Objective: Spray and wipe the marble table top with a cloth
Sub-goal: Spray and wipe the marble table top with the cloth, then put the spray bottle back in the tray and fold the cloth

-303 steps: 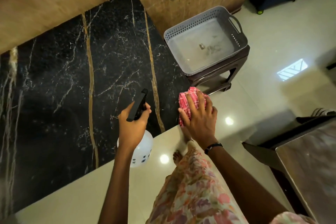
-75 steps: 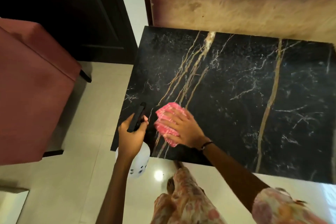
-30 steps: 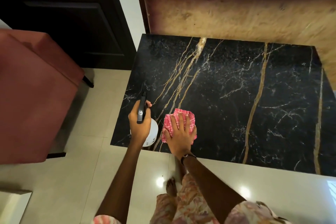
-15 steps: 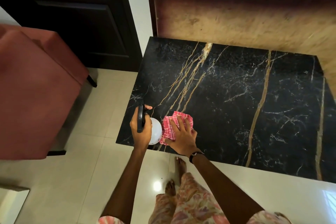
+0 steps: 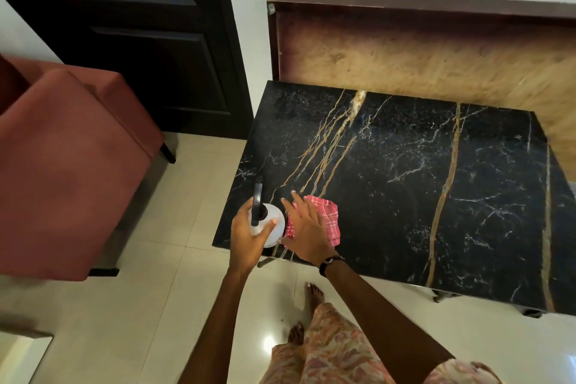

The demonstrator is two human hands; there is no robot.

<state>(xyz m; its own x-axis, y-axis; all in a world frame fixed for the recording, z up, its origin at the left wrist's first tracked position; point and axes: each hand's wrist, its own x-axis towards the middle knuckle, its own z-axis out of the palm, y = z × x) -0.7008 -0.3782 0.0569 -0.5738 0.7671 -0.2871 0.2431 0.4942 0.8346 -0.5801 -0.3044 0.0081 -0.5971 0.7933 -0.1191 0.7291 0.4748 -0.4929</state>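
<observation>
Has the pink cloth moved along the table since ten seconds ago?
Yes. The pink cloth was at the table's right corner by the grey basket; now it lies at the near-left corner under the right hand.

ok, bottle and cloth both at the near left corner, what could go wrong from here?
1. The white round spray bottle, gripped by the left hand, sits close to the black gold-veined marble table top's near left corner; a nudge might tip it onto the tiled floor.
2. The right hand lies flat on the pink checked cloth touching the bottle; a leftward wipe could knock it.
</observation>
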